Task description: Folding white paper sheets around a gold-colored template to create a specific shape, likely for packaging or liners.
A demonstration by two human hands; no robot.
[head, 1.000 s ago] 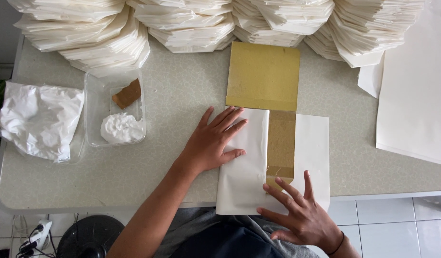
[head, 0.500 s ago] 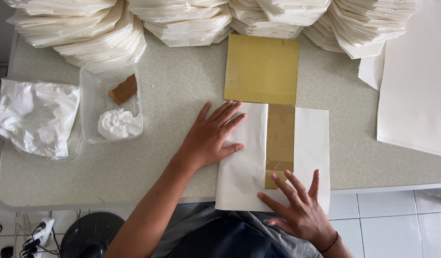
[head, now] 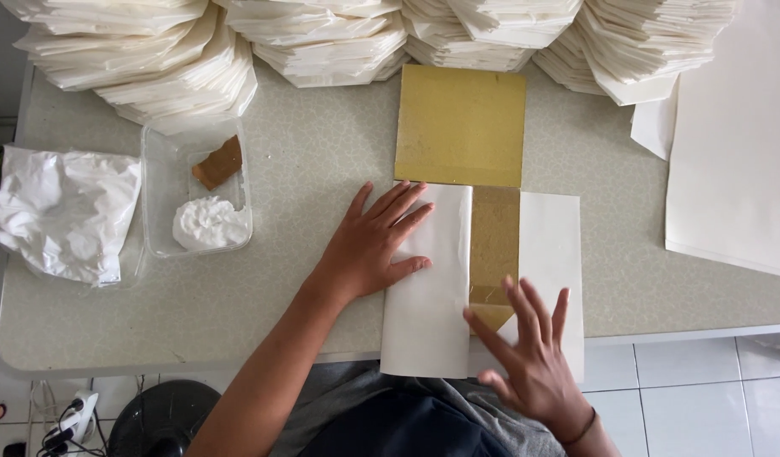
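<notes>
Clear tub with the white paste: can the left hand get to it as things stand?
Probably yes. The left hand lies flat on the folded white sheet, and only bare table lies between it and the open-topped tub.

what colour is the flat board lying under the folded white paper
Golden yellow: the board shows best in the head view.

This looks like a small home workshop for hand paper-folding work. A speckled grey-green table (head: pixel 305 178) with rounded corners stands on a white tiled floor (head: pixel 703 381). Along its far edge lie tall stacks of folded cream paper (head: pixel 322 38), with large flat sheets (head: pixel 737 144) to the right. A clear plastic tub (head: pixel 157 182) holds white paste (head: pixel 208 222), beside a crumpled white plastic bag (head: pixel 64 207).
</notes>
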